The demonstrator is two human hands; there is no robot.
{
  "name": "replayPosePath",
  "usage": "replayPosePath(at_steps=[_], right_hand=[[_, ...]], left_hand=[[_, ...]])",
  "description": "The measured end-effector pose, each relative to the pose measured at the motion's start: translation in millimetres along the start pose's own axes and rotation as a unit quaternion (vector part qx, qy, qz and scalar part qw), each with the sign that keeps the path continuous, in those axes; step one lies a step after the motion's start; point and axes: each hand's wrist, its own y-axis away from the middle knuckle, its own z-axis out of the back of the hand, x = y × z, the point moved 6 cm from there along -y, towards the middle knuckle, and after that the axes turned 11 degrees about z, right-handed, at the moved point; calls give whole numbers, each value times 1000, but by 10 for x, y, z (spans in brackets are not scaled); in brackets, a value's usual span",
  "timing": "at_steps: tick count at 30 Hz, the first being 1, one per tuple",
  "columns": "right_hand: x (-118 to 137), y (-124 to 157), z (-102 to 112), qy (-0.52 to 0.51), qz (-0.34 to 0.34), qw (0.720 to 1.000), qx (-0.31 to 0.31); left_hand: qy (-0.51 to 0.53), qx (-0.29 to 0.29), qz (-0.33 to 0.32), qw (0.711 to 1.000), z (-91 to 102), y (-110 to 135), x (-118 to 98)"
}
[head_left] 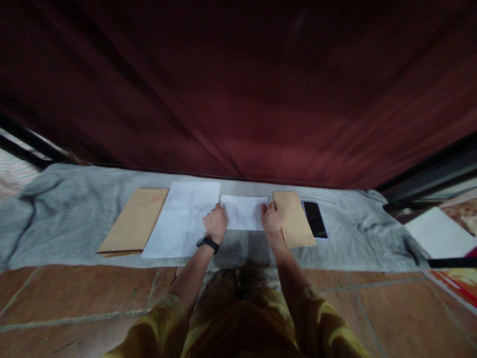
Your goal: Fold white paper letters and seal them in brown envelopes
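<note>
A white sheet of paper, folded down to a small rectangle, lies between my two hands. My left hand, with a dark watch on its wrist, is closed at the paper's left edge. At the right edge my right hand pinches the paper, its side against a brown envelope stack. Larger white sheets with fold creases lie left of my left hand, partly under it. Further left sits another stack of brown envelopes.
A phone lies right of the right-hand envelopes. Everything rests on a grey cloth over a long, narrow surface. A dark red curtain hangs behind it. Brown floor tiles show in front, and a white board stands at far right.
</note>
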Motion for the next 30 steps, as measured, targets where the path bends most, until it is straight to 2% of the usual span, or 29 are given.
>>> replayPosePath(at_steps=[2, 5, 8, 10, 12, 16, 23, 25, 27, 30], right_hand=[[27, 59, 19, -5, 3, 1000, -13], [100, 195, 61, -12, 33, 997, -67], [268, 351, 17, -29, 131, 986, -102], [408, 441, -78, -45, 208, 972, -96], [516, 499, -189, -54, 256, 962, -81], [607, 520, -341, -46, 276, 958, -61], [612, 505, -366, -28, 274, 960, -57], [611, 507, -367, -25, 272, 961, -49], [603, 512, -368, -21, 272, 961, -39], [594, 528, -373, -9, 284, 959, -17]], left_hand=[[0, 0, -3, 1000, -10, 2, -3], [-1, 0, -5, 1000, -11, 6, -7], [-2, 1, -6, 1000, 3, 18, -11], [-1, 1, -10, 1000, 14, 31, -12], [-1, 1, -15, 1000, 18, 44, -12], [1, 1, -21, 1000, 7, 61, -7], [22, -15, -35, 999, 126, 107, -16], [36, -29, -66, 997, 186, 180, -83], [57, -36, -124, 990, 196, 303, -211], [132, -12, -235, 963, 88, 533, -443]])
